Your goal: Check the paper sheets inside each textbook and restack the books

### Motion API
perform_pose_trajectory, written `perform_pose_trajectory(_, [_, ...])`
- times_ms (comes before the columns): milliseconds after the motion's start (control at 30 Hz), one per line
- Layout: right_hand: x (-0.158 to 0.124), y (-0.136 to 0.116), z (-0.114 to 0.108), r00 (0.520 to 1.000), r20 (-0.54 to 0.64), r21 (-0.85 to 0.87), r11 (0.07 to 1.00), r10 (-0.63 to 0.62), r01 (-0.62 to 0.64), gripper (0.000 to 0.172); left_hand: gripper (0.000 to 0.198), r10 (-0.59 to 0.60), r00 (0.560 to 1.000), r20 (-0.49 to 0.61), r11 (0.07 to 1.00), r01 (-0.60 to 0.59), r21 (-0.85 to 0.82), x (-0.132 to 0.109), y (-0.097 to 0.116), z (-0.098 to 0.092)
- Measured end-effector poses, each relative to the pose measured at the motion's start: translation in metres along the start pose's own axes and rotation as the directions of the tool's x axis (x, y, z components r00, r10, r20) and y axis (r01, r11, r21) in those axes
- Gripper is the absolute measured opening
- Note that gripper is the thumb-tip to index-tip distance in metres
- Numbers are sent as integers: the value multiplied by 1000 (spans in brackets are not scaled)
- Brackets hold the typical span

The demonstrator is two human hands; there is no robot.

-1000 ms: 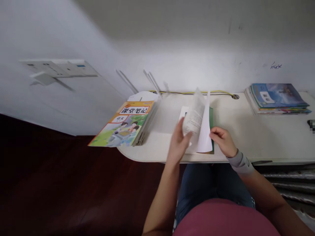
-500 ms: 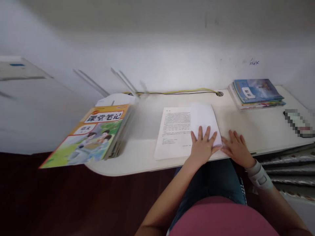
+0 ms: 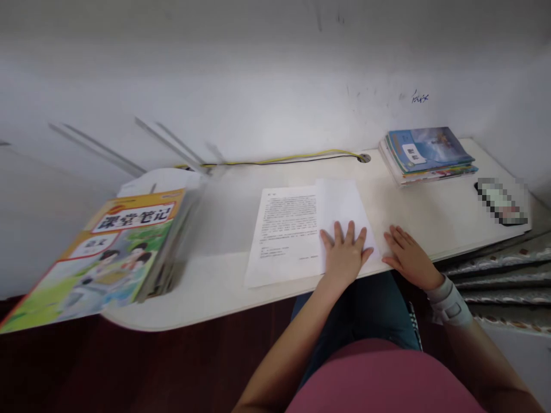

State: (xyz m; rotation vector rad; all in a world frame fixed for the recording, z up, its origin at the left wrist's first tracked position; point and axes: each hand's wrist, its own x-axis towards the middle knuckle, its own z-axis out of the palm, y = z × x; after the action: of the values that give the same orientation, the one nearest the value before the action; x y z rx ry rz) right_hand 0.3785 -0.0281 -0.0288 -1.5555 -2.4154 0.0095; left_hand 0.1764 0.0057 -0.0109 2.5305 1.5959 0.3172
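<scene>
A printed sheet of paper lies on the white desk, its right part covered by a blank white flap that looks like paper folded over. My left hand rests flat on the lower part of this flap, fingers spread. To the right of the paper, my right hand lies on the desk near its front edge, fingers stretched out and holding nothing. A small gap separates it from the paper. A grey band wraps the right wrist.
On the left, a stack of books topped by a colourful workbook overhangs the desk's front edge. Another book stack sits at the back right, near a phone-like, blurred object. A yellow cable runs along the wall into a desk hole.
My view has swung to the right, so the desk things sit further left. My right hand has come away from the paper's right edge; the left stays flat on the flap.
</scene>
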Motion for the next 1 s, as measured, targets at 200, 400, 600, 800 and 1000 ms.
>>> perform_pose_trajectory(200, [-2, 7, 2, 999, -36, 116, 993, -10, 15, 68, 57, 24, 999, 23, 1000, -24, 2, 11, 21, 1])
perform_pose_trajectory(400, [-1, 6, 2, 1000, -28, 88, 996, -13, 16, 67, 56, 48, 997, 57, 999, -47, -20, 10, 26, 1])
perform_pose_trajectory(600, [0, 4, 4, 1000, -12, 25, 1000, 2, -2, 68, 55, 73, 995, 64, 997, -74, 12, 1, 27, -1])
perform_pose_trajectory(800, [0, 0, 0, 1000, -5, 27, 999, 18, -18, 68, 56, 82, 992, 92, 996, -85, 29, 9, 33, 2])
perform_pose_trajectory(1000, [0, -4, -1, 999, -32, -10, 1000, 6, -6, 64, 48, 253, 953, 166, 967, -251, -37, 7, 19, -8])
